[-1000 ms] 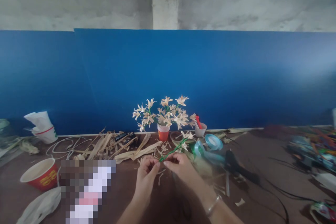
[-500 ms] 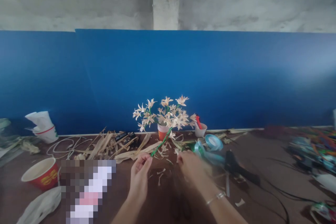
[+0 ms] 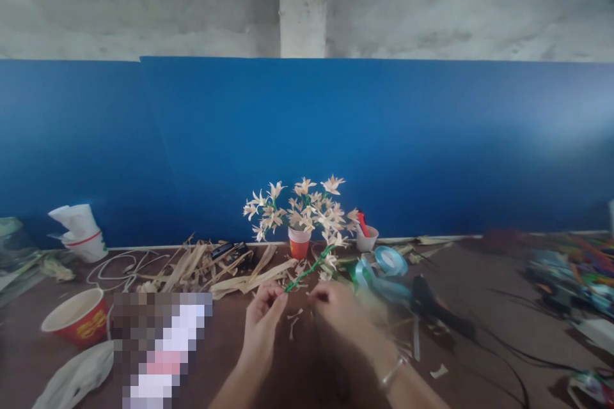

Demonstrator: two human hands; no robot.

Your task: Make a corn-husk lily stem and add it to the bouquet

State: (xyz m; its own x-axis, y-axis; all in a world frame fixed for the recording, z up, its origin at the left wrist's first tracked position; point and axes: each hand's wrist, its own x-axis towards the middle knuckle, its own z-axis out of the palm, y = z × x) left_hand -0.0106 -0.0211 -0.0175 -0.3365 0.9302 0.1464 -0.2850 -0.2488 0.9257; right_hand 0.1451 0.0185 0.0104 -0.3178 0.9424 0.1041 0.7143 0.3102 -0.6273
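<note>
My left hand [image 3: 261, 323] pinches the lower end of a green-wrapped flower stem [image 3: 311, 270], which slants up and to the right. Pale, petal-like blossoms [image 3: 330, 260] show near its far end, partly merging with the flowers behind. Close on the right, my right hand [image 3: 338, 307] has its fingers pressed together beside the stem. Whatever it may hold is too small to make out. Behind both hands, a red paper cup [image 3: 299, 249] bears a bunch of cream flowers [image 3: 302, 217] with green stems.
Dry husk strips [image 3: 189, 265] lie back left, and scraps dot the brown table [image 3: 288, 370]. A red bowl [image 3: 79, 319] stands at left. Right are a blue ribbon roll [image 3: 391, 262], a white cup [image 3: 367, 239] holding a red-handled tool and a black corded tool [image 3: 439, 310].
The stem has tilted lower and to the right. My left hand has shifted slightly right; my right hand has come left and down, closer to it.
</note>
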